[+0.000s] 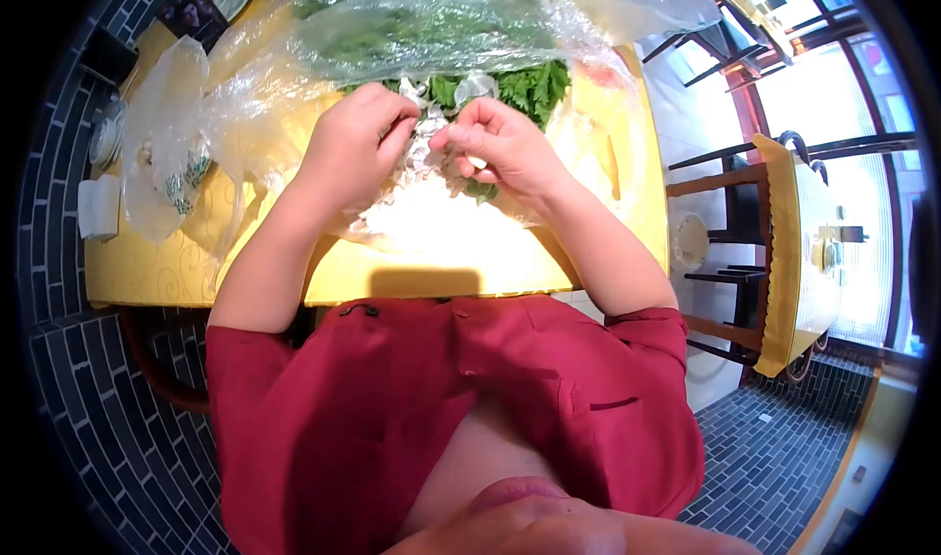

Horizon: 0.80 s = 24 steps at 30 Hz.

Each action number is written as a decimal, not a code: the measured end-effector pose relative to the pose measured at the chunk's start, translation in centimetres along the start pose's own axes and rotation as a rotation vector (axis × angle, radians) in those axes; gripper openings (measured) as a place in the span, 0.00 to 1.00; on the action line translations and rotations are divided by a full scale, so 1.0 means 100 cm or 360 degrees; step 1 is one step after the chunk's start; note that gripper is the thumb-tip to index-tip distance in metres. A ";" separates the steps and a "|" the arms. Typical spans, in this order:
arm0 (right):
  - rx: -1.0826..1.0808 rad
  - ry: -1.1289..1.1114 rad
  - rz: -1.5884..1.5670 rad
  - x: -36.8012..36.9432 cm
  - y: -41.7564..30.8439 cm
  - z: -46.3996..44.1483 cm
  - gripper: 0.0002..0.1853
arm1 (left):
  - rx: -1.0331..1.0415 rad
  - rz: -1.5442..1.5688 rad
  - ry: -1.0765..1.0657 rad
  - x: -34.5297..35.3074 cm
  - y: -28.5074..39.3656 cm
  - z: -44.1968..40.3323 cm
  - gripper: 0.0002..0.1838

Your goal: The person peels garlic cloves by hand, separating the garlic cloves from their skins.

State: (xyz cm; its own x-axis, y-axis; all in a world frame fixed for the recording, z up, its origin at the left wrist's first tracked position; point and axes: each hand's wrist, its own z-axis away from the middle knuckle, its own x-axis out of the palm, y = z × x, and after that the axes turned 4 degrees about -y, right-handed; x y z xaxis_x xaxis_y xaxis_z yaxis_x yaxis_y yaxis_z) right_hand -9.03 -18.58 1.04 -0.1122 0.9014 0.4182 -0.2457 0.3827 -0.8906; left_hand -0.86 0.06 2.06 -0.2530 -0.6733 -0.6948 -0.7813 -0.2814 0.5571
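Note:
My right hand (512, 151) is closed, and a small pale garlic clove (476, 162) shows between its curled fingers. Beside it on the left, my left hand (355, 141) is also closed, thumb against fingers; whatever it pinches is hidden. Papery white and purplish garlic skins (423, 148) lie heaped between and below the two hands, partly washed out by bright light. Just beyond the fingers are leafy greens (534, 92), mostly covered by a large clear plastic bag (421, 40).
A yellow cloth covers the table (343, 285). To the left lie another clear bag (167, 153) with a green-printed part, a white box (99, 208) and stacked dishes (106, 138). On the right stand chairs (735, 231) and a second table (809, 251).

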 end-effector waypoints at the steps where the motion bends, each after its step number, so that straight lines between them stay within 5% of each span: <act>1: 0.0033 0.0020 0.0199 0.003 -0.004 0.002 0.11 | 0.0014 -0.0026 0.0002 -0.002 -0.001 0.000 0.04; 4: -0.0269 0.0115 0.0788 0.002 0.001 0.000 0.09 | -0.0024 -0.0043 0.0013 -0.003 0.000 -0.001 0.04; 7: -0.0393 0.0157 0.0744 0.010 -0.023 0.016 0.07 | -0.0012 -0.0065 0.0009 -0.004 0.001 0.000 0.05; 12: -0.1146 0.0482 0.0439 -0.015 -0.096 0.046 0.09 | 0.0035 -0.0067 0.0016 -0.002 -0.003 0.000 0.05; 14: -0.1231 0.0803 0.0604 -0.044 -0.139 0.044 0.08 | 0.0083 -0.0097 0.0022 -0.001 -0.005 -0.001 0.04; 18: -0.1047 0.1279 0.1013 -0.139 -0.212 0.013 0.11 | 0.0090 -0.0150 0.0047 -0.004 -0.001 -0.002 0.04; 24: 0.0109 0.1102 0.2169 -0.249 -0.229 -0.067 0.12 | 0.0070 -0.0085 -0.0044 -0.022 0.005 -0.004 0.04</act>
State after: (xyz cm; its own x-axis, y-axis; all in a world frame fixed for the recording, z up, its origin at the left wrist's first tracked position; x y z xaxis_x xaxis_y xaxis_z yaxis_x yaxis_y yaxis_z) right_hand 5.81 -48.46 9.83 0.1703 0.4702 -0.8660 -0.3757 -0.7814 -0.4982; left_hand -0.44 1.14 4.01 -0.2254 -0.6390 -0.7354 -0.8182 -0.2856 0.4990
